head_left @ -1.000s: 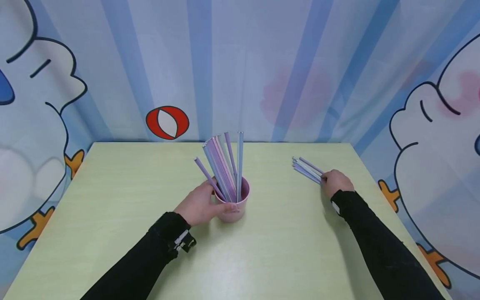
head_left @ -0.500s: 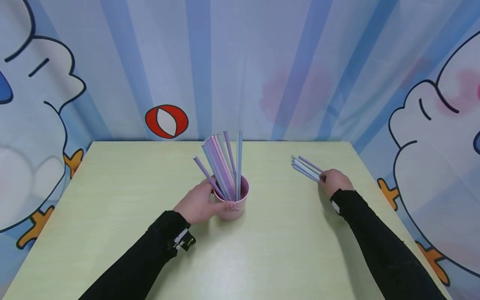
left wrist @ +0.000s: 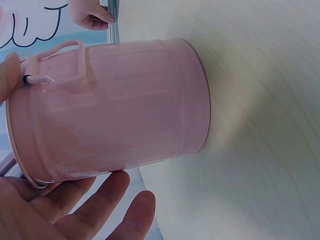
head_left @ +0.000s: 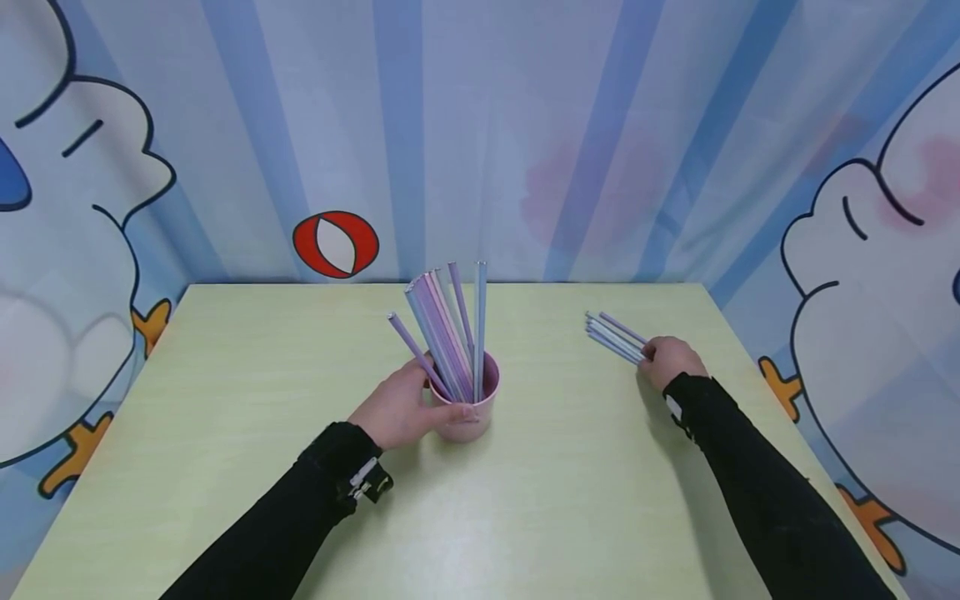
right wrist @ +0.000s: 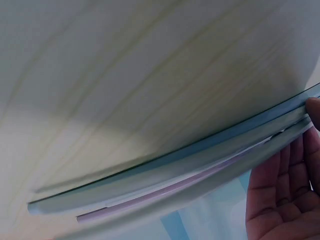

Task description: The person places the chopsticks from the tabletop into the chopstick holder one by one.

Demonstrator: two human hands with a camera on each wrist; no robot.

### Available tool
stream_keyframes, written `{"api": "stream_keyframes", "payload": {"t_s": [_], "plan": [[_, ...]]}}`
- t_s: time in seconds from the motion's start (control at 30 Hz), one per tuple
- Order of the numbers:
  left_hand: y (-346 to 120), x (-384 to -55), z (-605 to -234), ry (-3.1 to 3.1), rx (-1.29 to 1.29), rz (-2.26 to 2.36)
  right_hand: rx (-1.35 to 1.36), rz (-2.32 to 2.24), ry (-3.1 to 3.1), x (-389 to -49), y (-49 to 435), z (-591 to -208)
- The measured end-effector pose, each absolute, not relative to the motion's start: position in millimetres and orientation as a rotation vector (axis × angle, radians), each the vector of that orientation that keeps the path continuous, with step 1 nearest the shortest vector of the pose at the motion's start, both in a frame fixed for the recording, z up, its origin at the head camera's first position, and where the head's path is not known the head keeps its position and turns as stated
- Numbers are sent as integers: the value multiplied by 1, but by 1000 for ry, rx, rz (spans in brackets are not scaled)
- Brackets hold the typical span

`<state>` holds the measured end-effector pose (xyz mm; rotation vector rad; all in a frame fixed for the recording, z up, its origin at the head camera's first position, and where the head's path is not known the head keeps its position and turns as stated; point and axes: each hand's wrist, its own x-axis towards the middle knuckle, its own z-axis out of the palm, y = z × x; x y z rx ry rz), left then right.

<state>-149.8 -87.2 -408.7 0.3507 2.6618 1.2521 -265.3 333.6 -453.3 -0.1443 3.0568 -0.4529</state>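
My left hand (head_left: 397,408) grips a small pink metal bucket (head_left: 465,429) from the left, thumb across its front near the rim. Several purple, pink and blue straws (head_left: 446,337) stand in the bucket, most bunched and leaning left. In the left wrist view, the bucket's wall (left wrist: 120,110) and a wire handle show, with fingers along one side. On the right, my right hand (head_left: 672,364) pinches one end of a small bunch of straws (head_left: 611,337). The right wrist view shows these straws (right wrist: 165,170) lying along the table, pale blue and purple.
A pale wood-grain table (head_left: 525,508) lies beneath both hands. Behind it hangs a blue striped curtain (head_left: 480,142) with cartoon figures at either side and a red-and-white ball print (head_left: 335,244).
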Motion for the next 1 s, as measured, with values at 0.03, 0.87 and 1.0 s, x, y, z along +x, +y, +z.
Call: {"api": "stream_keyframes", "payload": {"t_s": [0.03,0.87,1.0], "plan": [[-87,-150,-409,2662,348,1252,-139,-466,3058,-266,334,-453],[-87,-150,-411,2699,375,1223,-261,-763,3119,-251,294,-403],[-87,-151,-411,2699,375,1223,-286,-913,3103,-250,276,-388]]}}
